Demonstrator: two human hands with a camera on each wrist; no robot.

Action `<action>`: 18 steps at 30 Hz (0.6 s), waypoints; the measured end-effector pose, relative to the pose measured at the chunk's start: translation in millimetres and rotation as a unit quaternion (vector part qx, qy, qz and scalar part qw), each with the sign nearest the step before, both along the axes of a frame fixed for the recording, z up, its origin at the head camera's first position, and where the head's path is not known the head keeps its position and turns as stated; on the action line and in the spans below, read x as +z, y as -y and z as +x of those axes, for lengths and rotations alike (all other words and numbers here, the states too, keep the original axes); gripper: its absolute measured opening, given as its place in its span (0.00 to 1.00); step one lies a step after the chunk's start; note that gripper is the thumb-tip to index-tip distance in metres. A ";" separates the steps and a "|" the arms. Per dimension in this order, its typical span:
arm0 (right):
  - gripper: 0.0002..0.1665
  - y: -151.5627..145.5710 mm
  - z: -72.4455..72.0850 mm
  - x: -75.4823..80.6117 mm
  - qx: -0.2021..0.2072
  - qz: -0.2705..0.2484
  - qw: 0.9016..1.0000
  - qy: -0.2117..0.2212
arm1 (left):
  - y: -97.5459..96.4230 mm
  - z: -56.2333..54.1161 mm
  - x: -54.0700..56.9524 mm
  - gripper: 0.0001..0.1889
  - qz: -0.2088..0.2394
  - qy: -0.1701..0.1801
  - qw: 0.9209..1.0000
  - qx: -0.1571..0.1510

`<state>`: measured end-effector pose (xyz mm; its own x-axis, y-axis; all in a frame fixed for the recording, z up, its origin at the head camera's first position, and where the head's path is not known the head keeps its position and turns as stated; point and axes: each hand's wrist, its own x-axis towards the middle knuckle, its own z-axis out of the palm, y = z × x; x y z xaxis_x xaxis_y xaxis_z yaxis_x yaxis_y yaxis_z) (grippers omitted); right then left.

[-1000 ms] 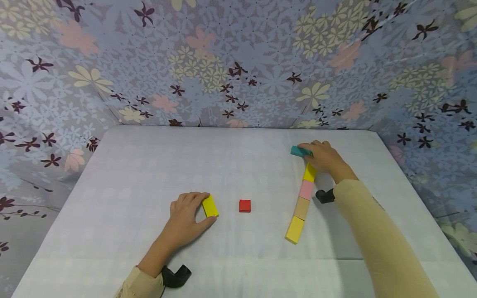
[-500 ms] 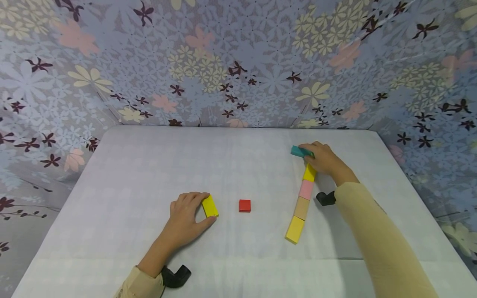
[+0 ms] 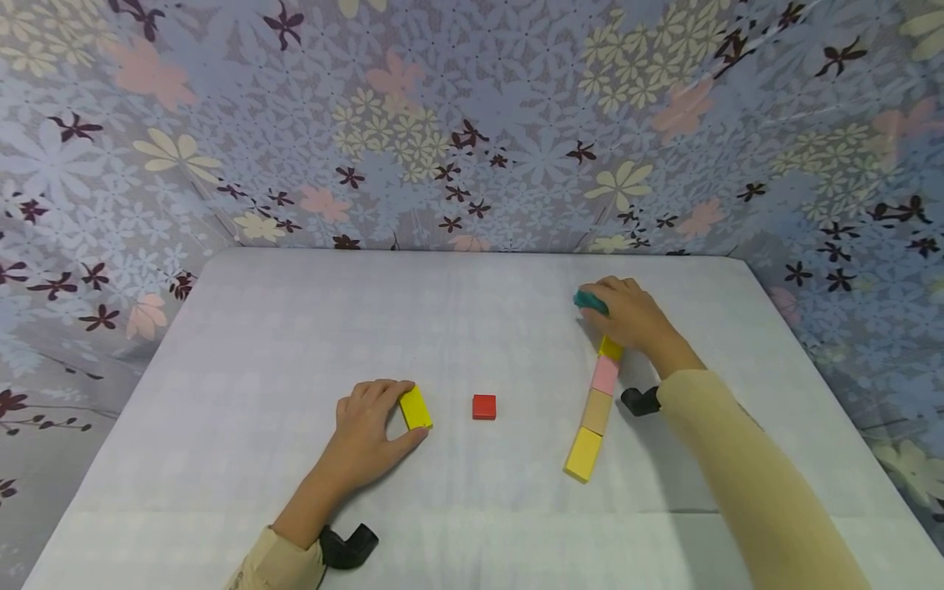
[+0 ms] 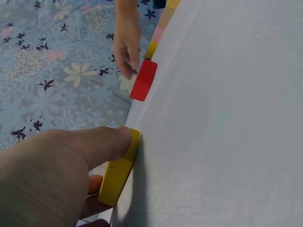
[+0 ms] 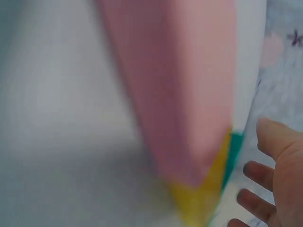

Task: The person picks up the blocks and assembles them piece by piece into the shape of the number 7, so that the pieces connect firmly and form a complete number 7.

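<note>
My left hand (image 3: pixel 366 434) pinches a yellow block (image 3: pixel 416 407) lengthwise; in the left wrist view the thumb lies on one end of this yellow block (image 4: pixel 116 179). A flat red block (image 3: pixel 483 407) lies to its right. Further right, a row runs away from me: a yellow block (image 3: pixel 583 455), a tan block (image 3: pixel 596 411), a pink block (image 3: pixel 605 375) and another yellow block (image 3: pixel 610 347). My right hand (image 3: pixel 627 314) is over the far end, partly covering a teal block (image 3: pixel 590 301). In the right wrist view its thumb and fingers are spread, apart from the green-teal face (image 5: pixel 232 156).
A white cloth (image 3: pixel 310 328) covers the table, and a floral curtain (image 3: pixel 472 123) hangs behind and at both sides. Black wrist mounts (image 3: pixel 350 547) stick out by each sleeve. The right sleeve (image 3: pixel 745 467) reaches along the right of the row.
My right hand has shifted left over the teal block and now hides more of it. The left hand, its yellow block and the red block have stayed put.
</note>
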<state>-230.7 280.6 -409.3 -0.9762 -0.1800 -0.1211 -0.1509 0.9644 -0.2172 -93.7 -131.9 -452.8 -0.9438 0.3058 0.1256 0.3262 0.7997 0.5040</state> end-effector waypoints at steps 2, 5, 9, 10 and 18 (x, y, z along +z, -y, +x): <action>0.32 11.5 5.5 4.0 0.027 -0.007 0.999 -0.015 | 0.0 0.1 0.6 0.33 0.000 0.000 1.000 0.000; 0.33 30.9 17.1 9.7 0.084 -0.023 0.996 -0.031 | -0.3 0.2 0.9 0.34 0.000 0.001 1.000 -0.001; 0.36 60.8 34.2 13.8 0.153 -0.026 0.988 -0.014 | -0.4 0.4 0.3 0.34 -0.001 -0.002 1.000 0.000; 0.37 68.9 38.5 14.4 0.167 -0.019 0.986 -0.007 | -0.3 0.4 0.0 0.34 -0.002 -0.002 1.000 0.000; 0.40 118.9 72.9 17.8 0.263 0.028 0.964 0.029 | -0.3 0.4 0.0 0.34 -0.002 -0.001 1.000 0.002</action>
